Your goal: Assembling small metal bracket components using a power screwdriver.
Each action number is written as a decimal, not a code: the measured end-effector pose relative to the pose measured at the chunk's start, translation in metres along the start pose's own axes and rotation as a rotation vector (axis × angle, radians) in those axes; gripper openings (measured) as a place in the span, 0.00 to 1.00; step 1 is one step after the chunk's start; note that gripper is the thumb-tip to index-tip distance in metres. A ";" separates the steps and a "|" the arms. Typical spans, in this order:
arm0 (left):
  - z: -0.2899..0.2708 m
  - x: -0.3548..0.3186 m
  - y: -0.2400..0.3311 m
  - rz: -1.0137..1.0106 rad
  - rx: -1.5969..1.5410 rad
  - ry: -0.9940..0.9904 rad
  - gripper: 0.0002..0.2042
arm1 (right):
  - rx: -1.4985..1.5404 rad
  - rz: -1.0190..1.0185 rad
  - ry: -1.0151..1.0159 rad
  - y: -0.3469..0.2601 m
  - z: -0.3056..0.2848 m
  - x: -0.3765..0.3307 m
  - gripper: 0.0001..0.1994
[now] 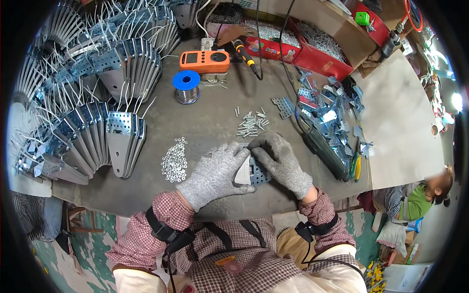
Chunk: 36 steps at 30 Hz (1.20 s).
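At centre frame, the gloved left hand (215, 173) and right hand (281, 161) press together on a perforated metal bracket (254, 172) lying on the table (205, 122): an assembly step, apparently. Next likely needs a screw (251, 123) from the pile above, or a nut (175, 160) at left.

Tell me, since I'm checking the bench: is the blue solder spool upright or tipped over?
Upright: the solder spool stands on one flange, its blue top and centre hole facing up.

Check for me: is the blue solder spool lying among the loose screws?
No, the solder spool stands apart near the orange meter, well left of the screws.
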State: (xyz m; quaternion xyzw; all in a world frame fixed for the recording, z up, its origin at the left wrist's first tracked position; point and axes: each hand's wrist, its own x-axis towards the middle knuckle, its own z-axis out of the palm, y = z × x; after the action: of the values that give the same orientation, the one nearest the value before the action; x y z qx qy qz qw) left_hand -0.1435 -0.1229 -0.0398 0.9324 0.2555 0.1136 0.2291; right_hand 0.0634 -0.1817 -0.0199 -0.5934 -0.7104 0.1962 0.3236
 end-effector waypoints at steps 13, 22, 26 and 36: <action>-0.002 0.000 0.001 -0.029 -0.011 -0.040 0.47 | 0.157 0.276 -0.175 0.003 -0.014 0.012 0.12; -0.003 0.000 0.003 -0.009 -0.012 -0.035 0.45 | 0.061 0.205 -0.088 0.005 -0.031 0.009 0.13; -0.003 0.000 0.004 -0.018 -0.029 -0.036 0.45 | -0.007 0.016 -0.051 0.003 -0.030 0.002 0.15; -0.004 -0.001 0.004 -0.035 -0.033 -0.030 0.45 | -0.112 -0.061 -0.067 -0.020 -0.010 0.002 0.17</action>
State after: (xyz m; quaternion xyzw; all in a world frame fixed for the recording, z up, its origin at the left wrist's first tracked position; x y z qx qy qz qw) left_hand -0.1439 -0.1248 -0.0346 0.9254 0.2665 0.0999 0.2503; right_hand 0.0559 -0.1853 0.0005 -0.5819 -0.7484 0.1659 0.2716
